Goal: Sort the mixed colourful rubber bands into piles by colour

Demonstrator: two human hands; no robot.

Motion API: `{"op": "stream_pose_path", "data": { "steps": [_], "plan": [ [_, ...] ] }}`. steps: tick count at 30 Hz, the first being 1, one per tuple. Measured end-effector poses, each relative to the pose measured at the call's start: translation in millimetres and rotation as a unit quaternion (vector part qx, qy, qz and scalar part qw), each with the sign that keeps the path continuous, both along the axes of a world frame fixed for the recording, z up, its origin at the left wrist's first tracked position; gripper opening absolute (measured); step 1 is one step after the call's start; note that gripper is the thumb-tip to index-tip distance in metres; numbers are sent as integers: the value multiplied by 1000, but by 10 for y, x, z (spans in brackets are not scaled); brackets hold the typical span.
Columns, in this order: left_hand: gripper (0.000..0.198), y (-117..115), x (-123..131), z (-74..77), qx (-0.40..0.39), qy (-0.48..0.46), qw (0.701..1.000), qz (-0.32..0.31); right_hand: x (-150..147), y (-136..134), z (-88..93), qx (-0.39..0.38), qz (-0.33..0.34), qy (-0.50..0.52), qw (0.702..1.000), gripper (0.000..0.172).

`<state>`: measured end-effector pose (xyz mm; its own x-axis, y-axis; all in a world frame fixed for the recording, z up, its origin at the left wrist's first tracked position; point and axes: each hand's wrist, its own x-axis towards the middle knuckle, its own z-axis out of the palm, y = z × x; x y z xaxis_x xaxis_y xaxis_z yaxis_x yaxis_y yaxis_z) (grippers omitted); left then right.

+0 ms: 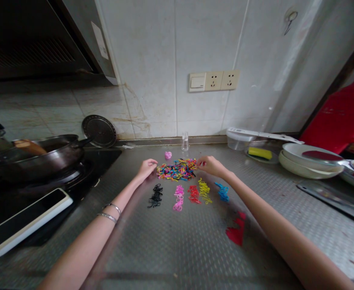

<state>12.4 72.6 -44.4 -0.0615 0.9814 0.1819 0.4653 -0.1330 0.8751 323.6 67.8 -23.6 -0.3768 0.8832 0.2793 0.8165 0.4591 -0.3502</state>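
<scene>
Steel bench (177, 241), wall along its back edge. Left end: 1 stove (101, 159) with 1 dark wok (52, 155) on it, and 1 round lid (99, 131) leaning on the wall behind. Right end: 2 stacked white bowls (303, 163), and 1 yellow sponge (259, 153) on a dish toward the back edge.

Both arms reach in from the near edge to mid-bench. Left hand (146, 167): fingers curled, tips touching the left end of the mixed pile (177, 170). Cannot tell if it holds a band. 2 bracelets (112, 211) on that wrist. Right hand (211, 165): fingertips pinched together at the pile's right end. Cannot tell if a band is caught between them.

Mixed pile: 1, many-coloured small bands, mid-bench toward the back edge, between the two hands.

Sorted heaps: 5, in one row just nearer than the pile, close but apart. Left to right: black heap (155, 196), pink heap (179, 197), red heap (193, 194), yellow heap (205, 191), blue heap (223, 191). The bands in each are too small to count.

1 small clear glass (185, 141) upright at the back edge, behind the pile. 1 pink lump (168, 155) just left of the glass, apart from the pile.
</scene>
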Motion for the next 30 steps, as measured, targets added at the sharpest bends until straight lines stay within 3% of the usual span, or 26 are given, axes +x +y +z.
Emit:
{"op": "stream_pose_path", "data": {
  "steps": [5,10,14,18,23,27,30],
  "plan": [
    [20,-7,2,8,4,-3,1000,-5,127,47,130,-50,35,49,997,17],
    [19,12,9,50,6,19,1000,-11,190,-17,261,-245,98,36,964,17],
    [18,-20,100,144,41,100,992,-72,201,-80,282,-341,115,8,933,19],
    [20,-162,322,265,56,176,966,-180,205,-85,262,-359,108,-11,927,24],
    [17,-374,561,397,64,259,916,-300,221,-46,243,-317,80,10,945,25],
    [16,-452,598,432,67,339,892,-290,224,-19,209,-293,78,25,952,23],
    [16,-458,586,421,54,346,898,-268,231,4,161,-291,84,42,952,21]
  ]
}}
